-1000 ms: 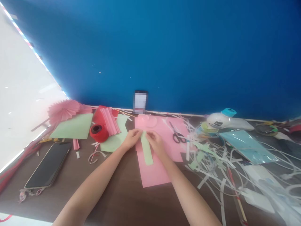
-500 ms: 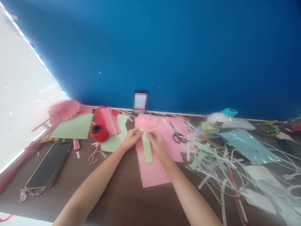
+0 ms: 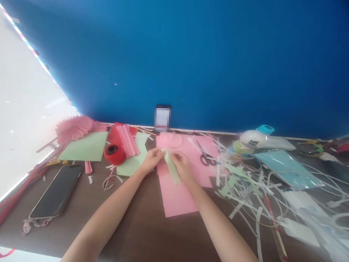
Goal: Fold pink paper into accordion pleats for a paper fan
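Observation:
A narrow light-green paper strip [image 3: 172,170] is pinched near its far end between both hands. My left hand [image 3: 153,160] closes thumb and fingers on its left edge. My right hand [image 3: 182,164] grips it from the right side, fingers bent. The strip's lower end slants down toward my right wrist, over pink paper sheets [image 3: 177,203] lying on the dark table. Black-handled scissors [image 3: 207,158] rest on the pink paper, to the right of my right hand. Fine folds at the fingertips are too small to make out.
At left lie a phone [image 3: 56,191], a red spool [image 3: 115,154], green sheets [image 3: 84,146], a pleated pink fan [image 3: 73,128] and pleated pink paper [image 3: 128,141]. Right of me are tangled paper scraps [image 3: 245,185], a white bottle [image 3: 253,139] and a blue plastic packet [image 3: 290,169]. A blue wall stands behind.
The green strip's lower end has swung to the right and slightly up, so the strip now slants. Both hands stay almost in place, keeping their pinch on it.

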A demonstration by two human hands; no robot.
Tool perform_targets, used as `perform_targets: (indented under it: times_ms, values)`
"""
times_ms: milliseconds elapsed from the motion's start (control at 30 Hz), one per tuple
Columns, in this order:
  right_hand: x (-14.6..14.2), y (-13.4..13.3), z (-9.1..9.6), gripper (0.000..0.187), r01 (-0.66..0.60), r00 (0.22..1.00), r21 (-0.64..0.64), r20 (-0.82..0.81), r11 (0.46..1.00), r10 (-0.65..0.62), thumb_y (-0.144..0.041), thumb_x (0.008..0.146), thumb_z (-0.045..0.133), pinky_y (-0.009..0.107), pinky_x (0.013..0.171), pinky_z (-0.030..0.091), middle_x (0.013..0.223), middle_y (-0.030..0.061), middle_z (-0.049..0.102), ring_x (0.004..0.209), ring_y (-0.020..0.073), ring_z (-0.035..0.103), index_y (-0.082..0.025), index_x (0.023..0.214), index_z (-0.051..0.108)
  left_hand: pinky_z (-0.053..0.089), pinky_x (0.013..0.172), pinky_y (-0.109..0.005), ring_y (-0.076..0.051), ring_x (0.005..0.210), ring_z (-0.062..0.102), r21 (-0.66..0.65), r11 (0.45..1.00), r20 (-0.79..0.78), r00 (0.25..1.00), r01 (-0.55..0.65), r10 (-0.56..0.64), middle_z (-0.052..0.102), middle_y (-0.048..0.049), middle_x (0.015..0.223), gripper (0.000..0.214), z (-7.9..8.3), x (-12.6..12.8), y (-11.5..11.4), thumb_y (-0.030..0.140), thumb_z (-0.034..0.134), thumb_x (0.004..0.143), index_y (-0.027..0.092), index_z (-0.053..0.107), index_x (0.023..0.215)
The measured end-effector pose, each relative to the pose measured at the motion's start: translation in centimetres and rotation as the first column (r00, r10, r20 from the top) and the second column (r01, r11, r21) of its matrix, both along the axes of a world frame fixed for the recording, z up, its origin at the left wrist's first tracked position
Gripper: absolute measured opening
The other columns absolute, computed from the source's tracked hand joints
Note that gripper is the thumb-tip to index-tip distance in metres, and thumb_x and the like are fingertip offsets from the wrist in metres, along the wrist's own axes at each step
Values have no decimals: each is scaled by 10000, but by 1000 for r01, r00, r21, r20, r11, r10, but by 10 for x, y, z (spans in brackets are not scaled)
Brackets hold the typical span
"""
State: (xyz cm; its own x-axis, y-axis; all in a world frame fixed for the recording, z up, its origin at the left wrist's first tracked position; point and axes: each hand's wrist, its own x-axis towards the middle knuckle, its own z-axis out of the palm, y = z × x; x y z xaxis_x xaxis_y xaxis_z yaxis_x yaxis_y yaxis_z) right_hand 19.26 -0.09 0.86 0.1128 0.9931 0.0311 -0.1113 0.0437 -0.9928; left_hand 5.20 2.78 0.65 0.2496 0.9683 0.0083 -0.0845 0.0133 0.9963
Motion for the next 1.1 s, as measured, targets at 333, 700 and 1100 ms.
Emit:
perform_targets:
  times_ms: [333, 700, 1100]
  values:
    - [2, -1, 4, 305, 15, 1000, -32, 22, 999, -14, -459, 623, 660, 323, 600, 503, 755, 43, 651, 683, 200, 602, -186, 748, 606, 451, 653, -256, -132, 633, 580, 31, 995, -53, 995, 91, -89, 599, -9, 635, 270, 1, -1, -2, 398, 588, 715, 128, 574, 699]
    - [1, 2, -2, 324, -14, 1000, -33, -26, 999, 13, -489, 631, 651, 306, 558, 490, 729, 21, 636, 630, 179, 589, -204, 766, 580, 389, 547, -214, -92, 526, 492, 28, 999, -63, 997, 45, -43, 515, 27, 540, 309, -1, -2, 0, 430, 595, 695, 134, 532, 630]
    - [2, 3, -3, 310, -18, 1000, -22, 0, 1000, 18, -476, 608, 667, 332, 598, 495, 701, 21, 638, 642, 188, 590, -198, 731, 608, 442, 655, -259, -129, 616, 573, 26, 997, 6, 997, 78, -78, 609, -16, 627, 312, 4, -1, -2, 420, 631, 670, 121, 596, 751]
